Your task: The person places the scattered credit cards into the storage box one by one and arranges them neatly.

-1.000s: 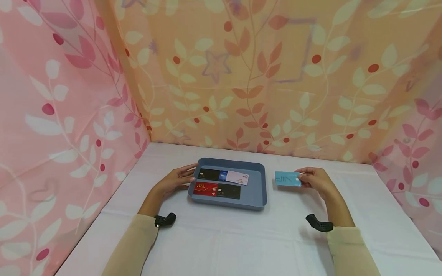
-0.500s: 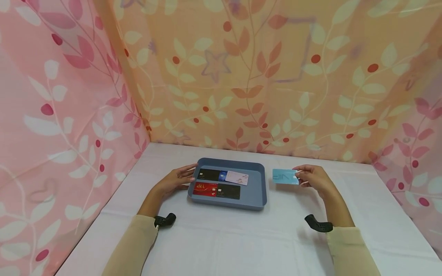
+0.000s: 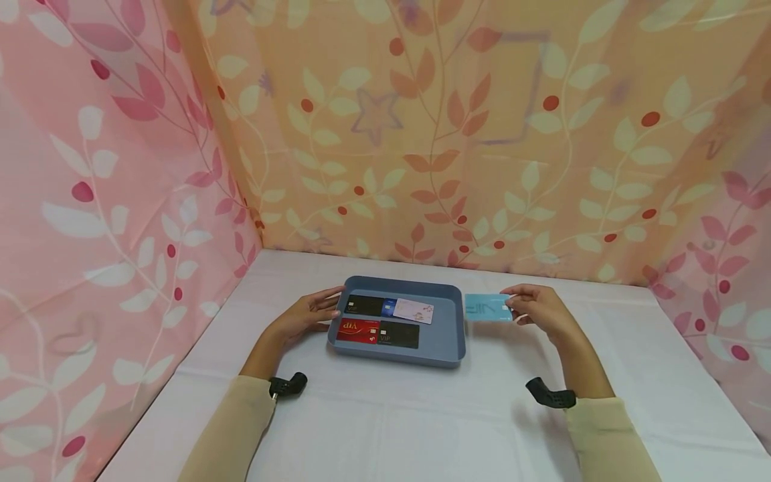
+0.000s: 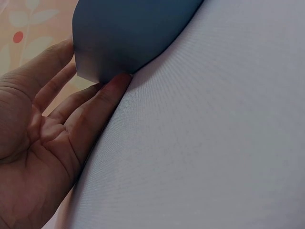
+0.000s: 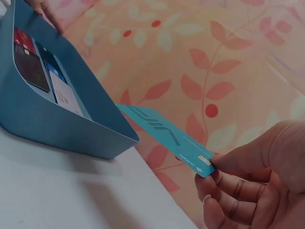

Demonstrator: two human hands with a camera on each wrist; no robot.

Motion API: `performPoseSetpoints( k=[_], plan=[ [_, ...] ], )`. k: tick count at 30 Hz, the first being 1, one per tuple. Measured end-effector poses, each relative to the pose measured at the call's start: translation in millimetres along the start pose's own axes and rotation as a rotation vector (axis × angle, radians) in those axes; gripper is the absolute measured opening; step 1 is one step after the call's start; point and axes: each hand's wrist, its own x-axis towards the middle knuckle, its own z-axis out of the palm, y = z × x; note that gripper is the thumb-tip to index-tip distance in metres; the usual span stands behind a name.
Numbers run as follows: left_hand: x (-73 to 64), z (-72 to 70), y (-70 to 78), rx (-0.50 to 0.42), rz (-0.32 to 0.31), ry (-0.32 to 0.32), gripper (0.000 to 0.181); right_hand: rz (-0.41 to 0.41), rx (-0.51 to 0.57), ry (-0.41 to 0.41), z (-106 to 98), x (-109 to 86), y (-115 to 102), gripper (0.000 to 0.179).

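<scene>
In the head view a blue-grey rectangular tray (image 3: 442,335) lies on the table. Inside are a black card (image 3: 364,306), a blue card (image 3: 389,307) partly under a pale patterned card (image 3: 413,311), a red VIP card (image 3: 358,330) and a dark VIP card (image 3: 399,335). My left hand (image 3: 305,313) rests its extended fingers against the tray's left end, fingertips on the outer wall in the left wrist view. With thumb and fingers my right hand (image 3: 538,309) pinches the end of a light blue VIP card (image 3: 486,307). The card's far end overlaps the tray's right rim, above the table.
A white cloth (image 3: 385,422) covers the table. Patterned orange fabric (image 3: 434,134) hangs behind it, with pink fabric (image 3: 108,201) at the left and right sides. Black wrist mounts (image 3: 289,384) sit by both sleeves.
My right hand has moved left with the light blue card, bringing it from beside the tray to its right rim. The left hand and the tray have stayed put.
</scene>
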Motion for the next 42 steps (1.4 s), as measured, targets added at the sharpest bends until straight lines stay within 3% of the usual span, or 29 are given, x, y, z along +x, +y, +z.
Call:
performPoseSetpoints(
  k=[10, 16, 31, 42],
  plan=[
    [0.5, 0.2, 0.6, 0.002, -0.004, 0.001, 0.062, 0.019, -0.006, -0.022, 8.2, -0.5, -8.6, 0.034],
    [0.1, -0.4, -0.8, 0.006, 0.018, -0.028, 0.064, 0.024, 0.043, -0.061, 12.1, -3.5, -16.0, 0.035],
    [-0.6, 0.0, -0.5, 0.017, 0.029, -0.032, 0.067, 0.048, 0.06, -0.06, 22.4, -0.1, -14.3, 0.032],
    [-0.7, -0.6, -0.9, 0.028, 0.025, -0.019, 0.066, 0.016, 0.053, -0.098, 31.9, -0.9, -17.4, 0.032]
  ],
)
